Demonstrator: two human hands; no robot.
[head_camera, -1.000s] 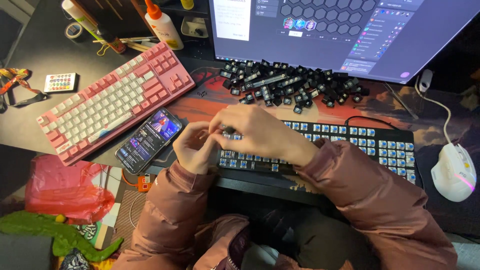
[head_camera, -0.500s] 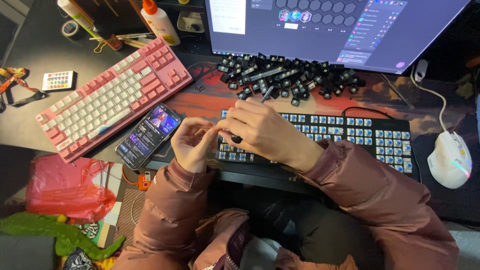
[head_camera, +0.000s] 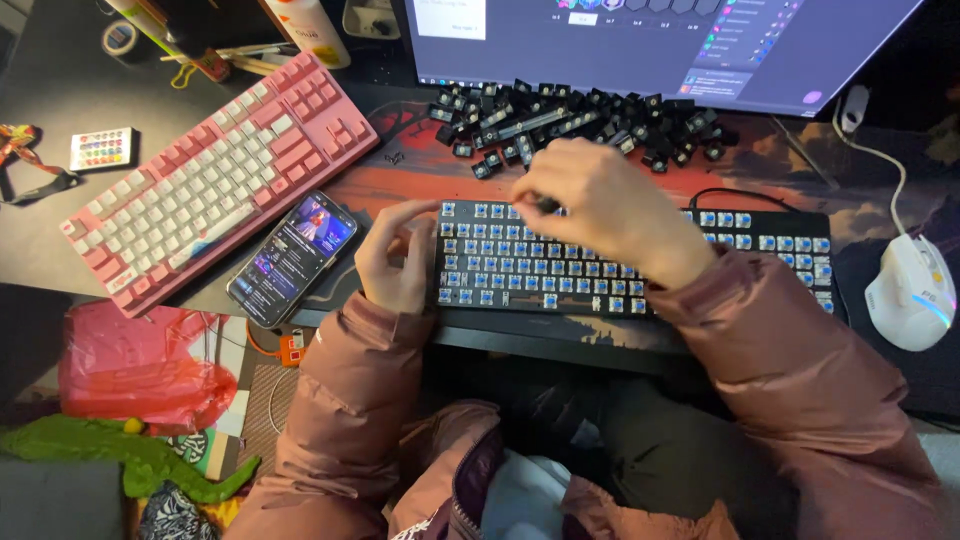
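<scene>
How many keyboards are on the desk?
2. The pink keyboard lies at an angle on the left, beside the phone. The black keyboard, with bare blue switches, sits under both hands: left hand, right hand.

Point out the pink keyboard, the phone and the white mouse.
pink keyboard (head_camera: 215, 180), head view, on its white middle keys.
phone (head_camera: 292, 257), head view, on its lit screen.
white mouse (head_camera: 908, 290), head view, on its back.
</scene>
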